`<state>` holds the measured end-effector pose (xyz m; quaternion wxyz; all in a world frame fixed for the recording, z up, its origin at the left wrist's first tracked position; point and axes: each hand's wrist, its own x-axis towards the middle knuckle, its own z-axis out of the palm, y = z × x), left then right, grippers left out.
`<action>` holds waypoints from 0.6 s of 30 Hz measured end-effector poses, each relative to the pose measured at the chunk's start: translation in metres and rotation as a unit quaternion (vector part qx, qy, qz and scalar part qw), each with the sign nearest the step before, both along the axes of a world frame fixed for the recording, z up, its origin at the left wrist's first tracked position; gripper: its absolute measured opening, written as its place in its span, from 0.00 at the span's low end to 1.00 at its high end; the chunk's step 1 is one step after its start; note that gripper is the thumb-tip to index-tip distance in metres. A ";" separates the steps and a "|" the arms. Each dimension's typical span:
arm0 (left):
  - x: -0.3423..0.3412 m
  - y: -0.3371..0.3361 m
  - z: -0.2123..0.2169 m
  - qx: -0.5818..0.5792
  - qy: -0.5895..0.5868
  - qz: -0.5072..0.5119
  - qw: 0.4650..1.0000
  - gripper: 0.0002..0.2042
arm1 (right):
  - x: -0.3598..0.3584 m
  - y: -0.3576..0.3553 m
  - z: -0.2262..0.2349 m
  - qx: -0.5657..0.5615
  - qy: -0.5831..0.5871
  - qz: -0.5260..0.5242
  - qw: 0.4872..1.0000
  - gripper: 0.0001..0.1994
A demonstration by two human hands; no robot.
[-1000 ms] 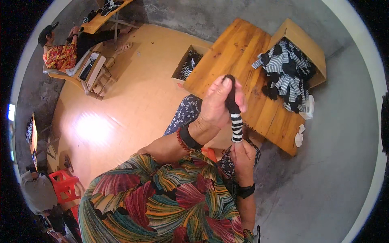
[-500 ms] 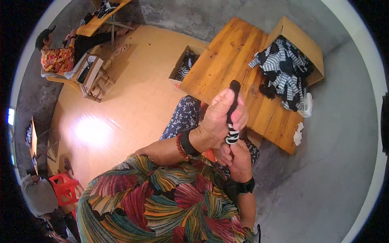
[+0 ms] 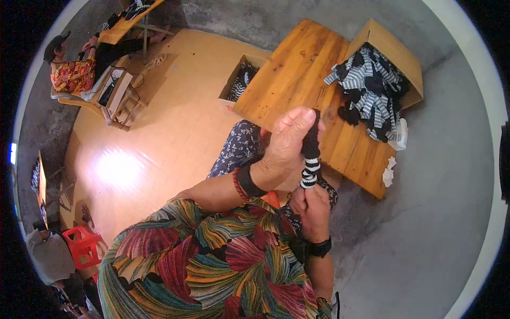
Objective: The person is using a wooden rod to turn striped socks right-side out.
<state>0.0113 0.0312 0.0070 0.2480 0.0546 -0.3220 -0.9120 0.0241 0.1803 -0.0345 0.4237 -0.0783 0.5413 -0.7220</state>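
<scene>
Left hand (image 3: 287, 141) raised, fingers (image 3: 297, 119) curled shut; right hand (image 3: 312, 208) below, fingers closed.

A wooden table (image 3: 297, 80) bears a striped sock heap (image 3: 372, 90) and crumpled white cloth (image 3: 389, 171).

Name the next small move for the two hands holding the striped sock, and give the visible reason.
Probably the left hand pulls its dark end of the striped sock upward, away from the right hand, to straighten it. The sock is bunched between both hands above the wooden table, not yet flat.
</scene>
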 end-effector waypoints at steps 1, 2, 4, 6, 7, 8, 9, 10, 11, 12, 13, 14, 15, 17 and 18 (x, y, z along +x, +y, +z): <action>-0.003 0.005 0.003 0.025 -0.020 0.013 0.999 0.13 | 0.005 -0.008 0.003 -0.043 -0.018 -0.029 0.998 0.15; -0.005 0.007 0.002 0.025 -0.020 0.011 0.999 0.13 | 0.006 -0.011 0.000 -0.043 -0.017 -0.030 0.998 0.15; -0.010 0.012 0.003 -0.088 -0.072 0.047 0.992 0.16 | 0.003 -0.016 -0.006 -0.058 -0.005 -0.059 0.997 0.15; -0.010 0.012 0.003 -0.110 -0.060 0.042 0.991 0.16 | 0.006 -0.021 0.002 -0.059 -0.008 -0.069 0.996 0.18; -0.010 0.007 0.002 -0.109 -0.062 0.037 0.991 0.16 | 0.007 -0.024 0.007 -0.109 -0.089 -0.018 0.990 0.19; -0.010 0.003 0.000 -0.107 -0.065 0.031 0.992 0.16 | 0.006 -0.026 0.009 -0.157 -0.167 0.033 0.973 0.19; -0.010 0.000 -0.004 -0.122 -0.047 0.049 0.990 0.16 | 0.000 -0.023 0.006 -0.186 -0.191 0.097 0.959 0.19; -0.007 -0.006 -0.004 -0.124 -0.047 0.049 0.990 0.16 | -0.002 -0.019 0.005 -0.188 -0.191 0.097 0.959 0.19; -0.005 -0.014 -0.004 -0.189 -0.041 0.019 0.981 0.16 | -0.003 -0.015 0.003 -0.182 -0.186 0.094 0.961 0.19; -0.004 -0.021 -0.003 -0.252 -0.035 -0.011 0.967 0.16 | -0.005 -0.011 0.003 -0.177 -0.180 0.092 0.963 0.19; -0.006 -0.027 -0.004 -0.224 -0.033 -0.060 0.972 0.18 | -0.009 -0.007 0.006 -0.128 -0.164 0.075 0.975 0.19; -0.008 -0.033 -0.003 -0.223 -0.036 -0.060 0.972 0.18 | -0.012 -0.003 0.004 -0.127 -0.166 0.075 0.975 0.19; -0.010 -0.039 -0.002 -0.202 -0.006 -0.071 0.977 0.18 | -0.014 0.001 0.002 -0.117 -0.148 0.076 0.979 0.19; -0.010 -0.038 0.009 -0.173 0.028 -0.080 0.981 0.19 | -0.017 0.008 0.001 -0.093 -0.143 0.069 0.983 0.18; -0.010 -0.040 0.009 -0.171 0.027 -0.083 0.981 0.19 | -0.017 0.010 0.002 -0.091 -0.144 0.066 0.983 0.18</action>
